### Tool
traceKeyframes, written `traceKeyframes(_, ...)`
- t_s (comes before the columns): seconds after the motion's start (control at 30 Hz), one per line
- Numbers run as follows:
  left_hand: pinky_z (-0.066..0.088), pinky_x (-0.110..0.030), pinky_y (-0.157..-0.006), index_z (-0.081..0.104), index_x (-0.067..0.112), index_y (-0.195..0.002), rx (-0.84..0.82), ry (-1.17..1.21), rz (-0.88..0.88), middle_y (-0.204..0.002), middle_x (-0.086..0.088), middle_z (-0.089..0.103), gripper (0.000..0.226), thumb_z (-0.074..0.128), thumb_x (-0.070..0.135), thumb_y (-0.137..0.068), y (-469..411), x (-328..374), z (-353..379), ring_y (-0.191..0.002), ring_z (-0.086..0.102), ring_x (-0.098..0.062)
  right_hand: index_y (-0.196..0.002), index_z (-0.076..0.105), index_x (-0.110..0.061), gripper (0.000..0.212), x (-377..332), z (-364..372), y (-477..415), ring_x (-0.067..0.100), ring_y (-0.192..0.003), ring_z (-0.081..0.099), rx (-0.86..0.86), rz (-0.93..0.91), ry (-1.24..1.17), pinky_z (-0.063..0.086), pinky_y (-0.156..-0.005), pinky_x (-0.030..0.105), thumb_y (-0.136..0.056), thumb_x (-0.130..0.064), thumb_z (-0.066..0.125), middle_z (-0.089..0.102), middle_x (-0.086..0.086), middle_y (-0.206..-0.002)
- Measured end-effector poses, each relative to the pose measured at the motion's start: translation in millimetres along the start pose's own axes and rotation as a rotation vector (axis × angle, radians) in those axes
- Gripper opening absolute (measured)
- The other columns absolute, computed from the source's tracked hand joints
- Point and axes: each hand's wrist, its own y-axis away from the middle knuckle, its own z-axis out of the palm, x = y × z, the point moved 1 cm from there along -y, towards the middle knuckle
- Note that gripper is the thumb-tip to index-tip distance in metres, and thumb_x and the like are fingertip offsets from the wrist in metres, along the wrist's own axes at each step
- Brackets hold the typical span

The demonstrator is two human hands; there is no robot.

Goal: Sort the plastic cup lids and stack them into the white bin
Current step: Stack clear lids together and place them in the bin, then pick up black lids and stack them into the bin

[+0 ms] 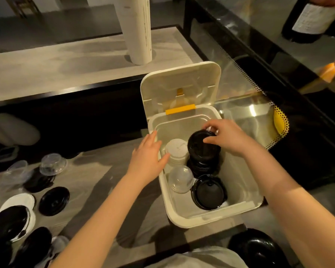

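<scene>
Black round plastic lid point(202, 145) on top of black stack point(203, 167) inside white rectangular plastic bin point(182, 217).
Right hand point(227, 138) pinches its rim, fingers curled; left hand point(146, 158) lies flat-fingered on bin's left rim (beside white lid stack point(177, 149)). Clear dome lids point(181, 179) nearer in bin; loose black lids point(53, 200) on grey table point(97, 171) at left.

Nothing legible shows anywhere. The dark bottle point(298, 36), far behind and right of the white bin point(201, 219), carries a pale paper label point(315, 16) — its printed lines are too blurred to read. Small dark marks run down the white post point(137, 29) behind the bin — equally unreadable.
</scene>
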Motion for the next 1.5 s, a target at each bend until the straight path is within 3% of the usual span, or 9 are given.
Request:
traceKeyframes(0.17,0.025,-0.051,-0.113,0.037,0.018,-0.142,-0.007,-0.001,0.003,-0.159,0.002,0.004,0.052,0.04,0.042,-0.096,1,-4,6,-0.145,0.011,-0.019,-0.119,0.061,-0.015,0.034,2,19,-15,0.026,-0.106,0.057,-0.092,0.032,0.226,0.046,-0.084,0.03,-0.086,-0.015,0.066,0.061,0.009,-0.117)
traceKeyframes(0.4,0.025,-0.049,-0.113,0.039,0.019,-0.14,-0.008,0.011,0.003,-0.159,0.003,0.003,0.048,0.04,0.04,-0.097,3,-4,7,-0.144,0.013,-0.02,-0.12,0.057,-0.013,0.032,7,50,-17,0.029,-0.103,0.059,-0.138,0.09,0.476,0.048,-0.077,0.031,-0.089,-0.006,0.052,0.06,0.011,-0.116)
traceKeyframes(0.53,0.025,-0.051,-0.113,0.04,0.018,-0.139,-0.007,0.021,0.007,-0.159,0.003,0.003,0.048,0.04,0.039,-0.097,4,-4,6,-0.144,0.013,-0.021,-0.127,0.052,-0.017,0.039,9,49,-14,0.028,-0.108,0.057,-0.114,0.078,0.421,0.045,-0.076,0.029,-0.09,-0.008,0.053,0.056,0.009,-0.123)
traceKeyframes(0.7,0.02,-0.042,-0.116,0.024,0.02,-0.148,0.013,0.089,0.03,-0.159,0.0,0.006,0.061,0.041,0.045,-0.095,6,-7,0,-0.145,0.009,-0.019,-0.13,0.052,-0.018,0.043,-3,36,-1,0.022,-0.117,0.051,-0.018,-0.015,0.229,0.042,-0.094,0.031,-0.088,-0.023,0.062,0.053,0.005,-0.131)
traceKeyframes(0.8,0.019,-0.041,-0.117,0.025,0.019,-0.147,0.062,0.091,-0.009,-0.158,-0.001,0.013,0.059,0.04,0.045,-0.096,14,-19,-13,-0.145,0.01,-0.018,-0.128,0.054,-0.018,0.041,-29,36,5,0.019,-0.12,0.05,0.005,-0.127,0.181,0.04,-0.096,0.03,-0.089,-0.027,0.061,0.054,0.002,-0.13)
traceKeyframes(0.97,0.02,-0.043,-0.115,0.032,0.019,-0.144,0.021,-0.063,-0.108,-0.155,0.0,0.023,0.055,0.044,0.042,-0.095,41,-64,-42,-0.144,0.015,-0.019,-0.127,0.054,-0.018,0.038,-98,61,16,0.019,-0.119,0.05,0.024,-0.359,0.221,0.043,-0.093,0.033,-0.09,-0.03,0.057,0.058,0.0,-0.126)
traceKeyframes(1.13,0.023,-0.038,-0.115,0.037,0.016,-0.142,-0.025,-0.101,-0.199,-0.152,-0.005,0.029,0.055,0.047,0.041,-0.094,83,-130,-60,-0.141,0.023,-0.021,-0.129,0.052,-0.021,0.04,-158,116,28,0.021,-0.118,0.05,-0.069,-0.507,0.276,0.044,-0.096,0.037,-0.092,-0.035,0.055,0.057,0.002,-0.126)
traceKeyframes(1.3,0.032,-0.038,-0.109,0.039,0.013,-0.14,-0.103,-0.139,-0.318,-0.146,-0.005,0.038,0.055,0.049,0.041,-0.093,137,-201,-70,-0.135,0.032,-0.023,-0.131,0.048,-0.021,0.042,-200,179,40,0.022,-0.12,0.047,-0.192,-0.527,0.326,0.045,-0.096,0.038,-0.092,-0.036,0.053,0.055,0.003,-0.128)
traceKeyframes(1.5,0.039,-0.04,-0.101,0.046,0.013,-0.135,-0.076,-0.102,-0.436,-0.14,-0.004,0.046,0.052,0.053,0.039,-0.091,200,-277,-76,-0.128,0.041,-0.024,-0.134,0.046,-0.019,0.043,-243,252,59,0.025,-0.12,0.048,-0.385,-0.522,0.408,0.045,-0.093,0.04,-0.094,-0.035,0.05,0.052,0.006,-0.133)
